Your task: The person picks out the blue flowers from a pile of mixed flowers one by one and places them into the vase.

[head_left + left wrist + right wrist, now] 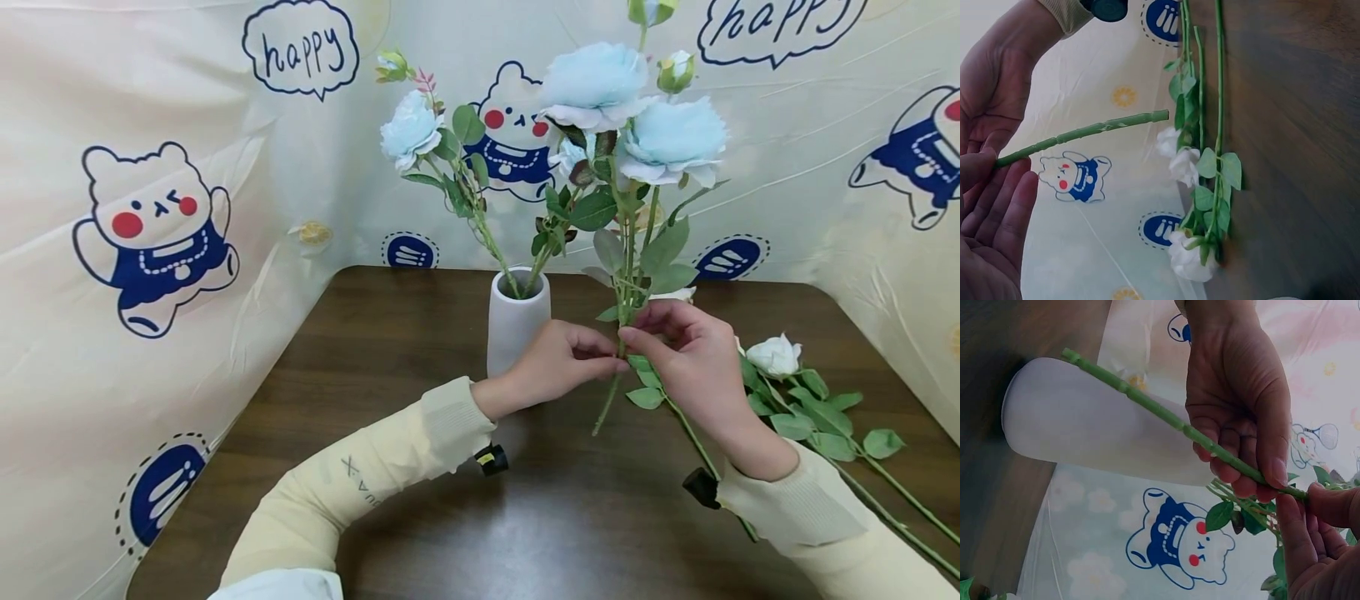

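Note:
Both hands hold one artificial blue flower stem (606, 404) upright just right of a white vase (517, 321). My left hand (611, 360) pinches the stem low down between thumb and fingers. My right hand (628, 336) pinches it just above, among the leaves. Two large blue blooms (671, 137) top the held stem. The vase holds other blue flower stems (411, 129). In the right wrist view the left hand (1254, 475) curls round the green stem (1147, 406) in front of the vase (1085, 425), and the right hand (1300, 506) grips beside it. The left wrist view shows the stem's bare end (1097, 129).
White roses (776, 354) with long leafy stems lie on the dark wooden table (420, 350) at the right, also seen as white roses (1185, 165) in the left wrist view. A cartoon-bear printed cloth (157, 233) walls in the table at the back and both sides.

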`<state>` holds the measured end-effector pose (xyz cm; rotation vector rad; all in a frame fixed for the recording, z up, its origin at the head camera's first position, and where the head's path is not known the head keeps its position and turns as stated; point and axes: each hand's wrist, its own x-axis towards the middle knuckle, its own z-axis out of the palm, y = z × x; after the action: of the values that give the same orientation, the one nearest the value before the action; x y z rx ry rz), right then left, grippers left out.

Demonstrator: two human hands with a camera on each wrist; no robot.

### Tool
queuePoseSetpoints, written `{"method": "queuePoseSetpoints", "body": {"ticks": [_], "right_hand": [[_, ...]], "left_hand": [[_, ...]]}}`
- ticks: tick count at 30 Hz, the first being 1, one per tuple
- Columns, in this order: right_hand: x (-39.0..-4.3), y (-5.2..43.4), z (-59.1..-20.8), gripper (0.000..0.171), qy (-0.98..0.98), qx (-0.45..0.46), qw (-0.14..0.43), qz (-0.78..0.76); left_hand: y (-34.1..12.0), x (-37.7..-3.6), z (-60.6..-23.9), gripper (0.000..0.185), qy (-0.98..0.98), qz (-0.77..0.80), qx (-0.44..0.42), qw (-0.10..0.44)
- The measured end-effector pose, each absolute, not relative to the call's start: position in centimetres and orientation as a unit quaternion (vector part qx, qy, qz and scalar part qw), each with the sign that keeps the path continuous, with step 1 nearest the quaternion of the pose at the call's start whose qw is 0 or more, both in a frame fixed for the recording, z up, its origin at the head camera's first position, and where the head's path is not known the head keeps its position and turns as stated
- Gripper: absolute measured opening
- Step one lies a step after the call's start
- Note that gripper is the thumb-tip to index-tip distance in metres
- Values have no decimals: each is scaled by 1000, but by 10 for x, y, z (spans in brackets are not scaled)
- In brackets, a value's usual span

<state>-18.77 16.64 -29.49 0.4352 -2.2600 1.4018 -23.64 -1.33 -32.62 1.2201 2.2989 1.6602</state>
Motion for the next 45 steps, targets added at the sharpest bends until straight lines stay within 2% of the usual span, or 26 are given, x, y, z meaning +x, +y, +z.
{"method": "queuePoseSetpoints", "body": {"ticks": [5,15,25,39,45], "right_hand": [[-188,166,-295,13,-821,164,217,503],[-188,168,-293,16,-808,196,198,520],[-201,172,-299,19,-812,183,179,525],[-224,170,-316,26,-827,164,126,522],[-238,163,-326,28,-844,167,124,495]], "left_hand": [[-17,-236,-327,9,738,531,417,4],[-29,-236,-324,8,732,547,407,-1],[-47,-240,-319,10,726,563,394,-4],[-79,-246,-306,8,720,579,375,-71],[-92,-248,-297,6,725,577,361,-103]]}}
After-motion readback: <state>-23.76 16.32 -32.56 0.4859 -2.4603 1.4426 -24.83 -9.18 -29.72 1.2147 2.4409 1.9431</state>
